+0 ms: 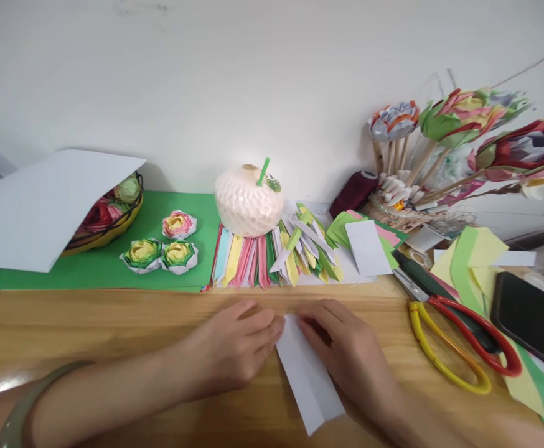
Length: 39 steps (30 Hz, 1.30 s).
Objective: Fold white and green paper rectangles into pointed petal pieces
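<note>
A narrow white paper (307,376) lies at a slant on the wooden table, with a lengthwise crease showing near its lower end. My left hand (237,345) is closed at the paper's upper left edge, fingertips pinching its top corner. On the other side, my right hand (347,345) has its fingers curled over the upper right edge, holding the paper. Beyond my hands, folded colored paper strips (248,261) stand in a row, and a loose pile of folded pieces (309,242) lies beside them.
Red-and-yellow scissors (449,323) and a black phone (528,317) lie at the right. Three paper flowers (178,224) rest on green paper (94,267) at the left. Behind stand a white round ornament (248,202), a thread spool (353,193) and paper flowers on sticks (463,118).
</note>
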### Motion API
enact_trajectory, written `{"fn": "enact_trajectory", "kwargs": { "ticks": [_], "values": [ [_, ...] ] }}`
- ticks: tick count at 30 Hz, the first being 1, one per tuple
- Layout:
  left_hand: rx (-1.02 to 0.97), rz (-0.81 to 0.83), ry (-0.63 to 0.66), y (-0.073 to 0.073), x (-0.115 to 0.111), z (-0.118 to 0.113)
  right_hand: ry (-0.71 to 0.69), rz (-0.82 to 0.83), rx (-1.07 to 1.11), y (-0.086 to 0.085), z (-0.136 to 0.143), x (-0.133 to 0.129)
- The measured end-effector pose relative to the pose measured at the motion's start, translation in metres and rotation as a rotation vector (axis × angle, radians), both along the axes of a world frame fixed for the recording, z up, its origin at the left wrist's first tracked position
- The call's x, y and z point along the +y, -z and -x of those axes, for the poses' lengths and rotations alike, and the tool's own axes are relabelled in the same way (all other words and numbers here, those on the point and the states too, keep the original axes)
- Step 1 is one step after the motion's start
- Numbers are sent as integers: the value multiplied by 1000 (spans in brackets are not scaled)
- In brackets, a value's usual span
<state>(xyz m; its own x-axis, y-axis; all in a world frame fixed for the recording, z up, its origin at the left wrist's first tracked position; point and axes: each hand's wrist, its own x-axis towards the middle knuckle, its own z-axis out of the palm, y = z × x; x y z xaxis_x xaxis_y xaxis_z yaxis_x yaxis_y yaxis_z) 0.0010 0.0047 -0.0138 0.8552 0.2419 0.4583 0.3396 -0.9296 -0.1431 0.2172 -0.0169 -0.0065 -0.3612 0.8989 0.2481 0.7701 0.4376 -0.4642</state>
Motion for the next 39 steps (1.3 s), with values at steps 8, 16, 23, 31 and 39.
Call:
{"fn": "enact_trajectory", "kwargs": {
  "ticks": [8, 16, 23, 31, 39],
  "values": [
    [-66, 83, 29, 1, 7, -1, -98, -169, -17, 7, 1, -5],
    [-23, 145, 22, -1, 8, -2, -194, -287, -131, 1, -1, -8],
    [-39, 132, 32, 5, 6, -1, -269, -301, -199, -4, -1, -7],
    [-17, 79, 28, 3, 6, 0, -309, -309, -301, -10, 0, -6],
    [-19, 64, 15, 1, 6, 0, -358, -281, -389, -15, 1, -6]
  ]
}}
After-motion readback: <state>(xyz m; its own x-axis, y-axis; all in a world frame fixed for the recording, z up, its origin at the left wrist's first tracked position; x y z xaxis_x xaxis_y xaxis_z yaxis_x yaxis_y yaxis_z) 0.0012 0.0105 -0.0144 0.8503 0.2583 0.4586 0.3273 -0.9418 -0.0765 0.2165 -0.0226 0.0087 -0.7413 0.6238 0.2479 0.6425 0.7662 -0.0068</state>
